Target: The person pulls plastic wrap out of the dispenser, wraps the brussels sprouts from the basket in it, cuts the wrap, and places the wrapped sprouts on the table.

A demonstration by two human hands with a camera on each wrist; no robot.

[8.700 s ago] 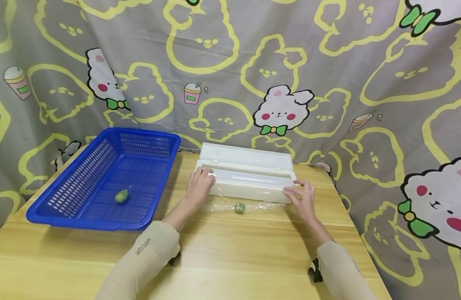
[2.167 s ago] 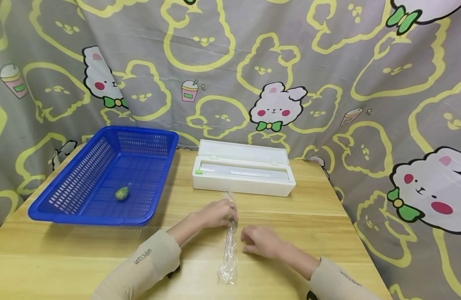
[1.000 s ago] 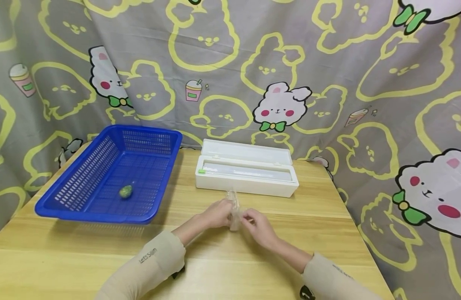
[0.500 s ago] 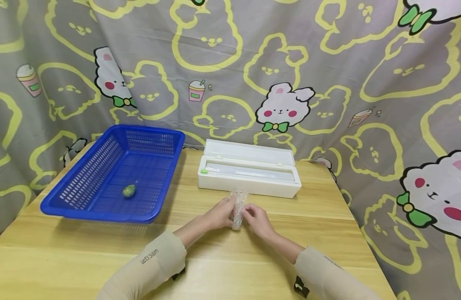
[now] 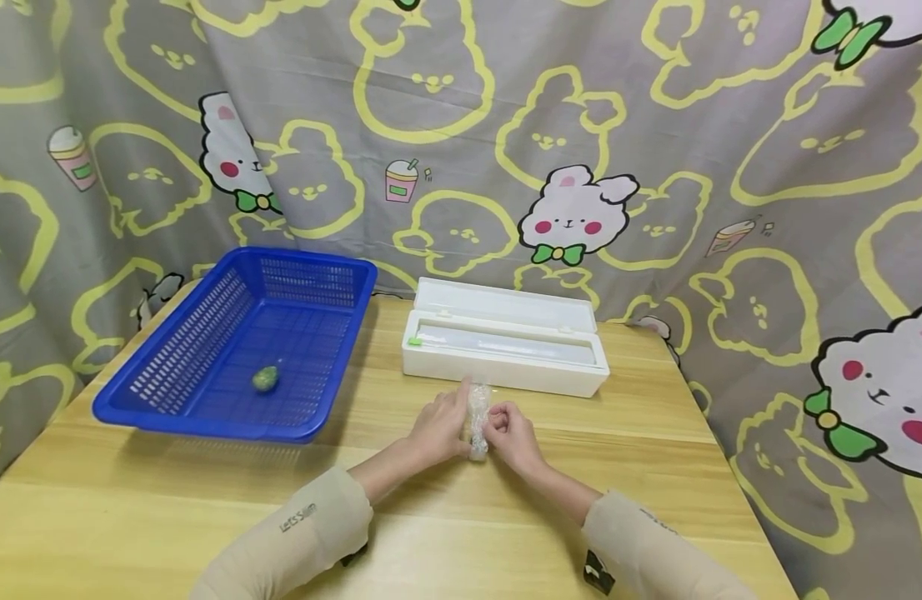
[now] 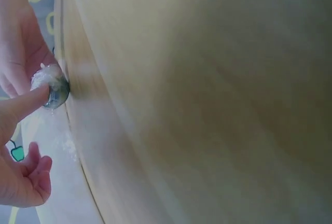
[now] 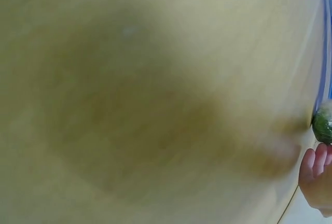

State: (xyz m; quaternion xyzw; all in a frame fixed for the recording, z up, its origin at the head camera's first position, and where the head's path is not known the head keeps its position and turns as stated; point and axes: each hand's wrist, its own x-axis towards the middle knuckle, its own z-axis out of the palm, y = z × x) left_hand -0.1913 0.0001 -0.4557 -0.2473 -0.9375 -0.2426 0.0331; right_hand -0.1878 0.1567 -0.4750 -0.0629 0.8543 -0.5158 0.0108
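Note:
A crumpled strip of cling film (image 5: 478, 408) lies upright along the head view in front of the white box. My left hand (image 5: 440, 427) holds it between thumb and forefinger, which stand well apart. From the right, my right hand (image 5: 512, 435) pinches its edge with thumb and curled fingers. A small round green thing (image 6: 56, 90), wrapped in the film, shows in the left wrist view with the left thumb (image 6: 32, 102) against it. The right wrist view has the green thing (image 7: 323, 124) at its edge, beside curled fingers (image 7: 317, 162).
A blue plastic basket (image 5: 338, 358) stands at the left and holds another small green thing (image 5: 265, 379). Behind the hands, a white cling film box (image 5: 506, 375) has its lid raised, a roll inside and a green slider on it. A patterned curtain (image 5: 461, 100) hangs behind the table (image 5: 446, 533).
The film was first drawn across from the box, then lay as a long strip away from it. Its near end has since been gathered up short, and the right hand has come in against it.

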